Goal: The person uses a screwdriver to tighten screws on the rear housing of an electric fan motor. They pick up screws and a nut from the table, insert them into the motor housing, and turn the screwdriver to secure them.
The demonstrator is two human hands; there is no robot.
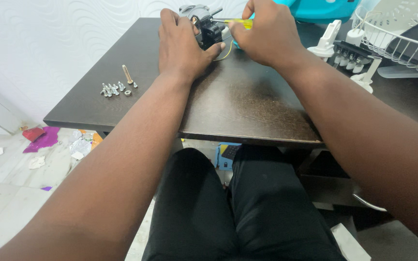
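At the far edge of the dark desk, we had our left hand laid over a small grey and black motor unit, its fingers closed around the near side of the housing to steady it, while our right hand pinched the yellow-handled screwdriver with the fingers pressed together on the handle, the tip hidden behind the motor. We judged the main risk to be the tip slipping out of a screw head and jabbing the left thumb, which lay just beside it. The motor sat near the desk's back edge, so a hard push could have shoved it off. A thin yellow wire ran under our hands and could have snagged. The loose screws, the long bolt and a nut lay well apart to the left, near the side edge, where a sweeping forearm could have rolled them onto the littered floor.
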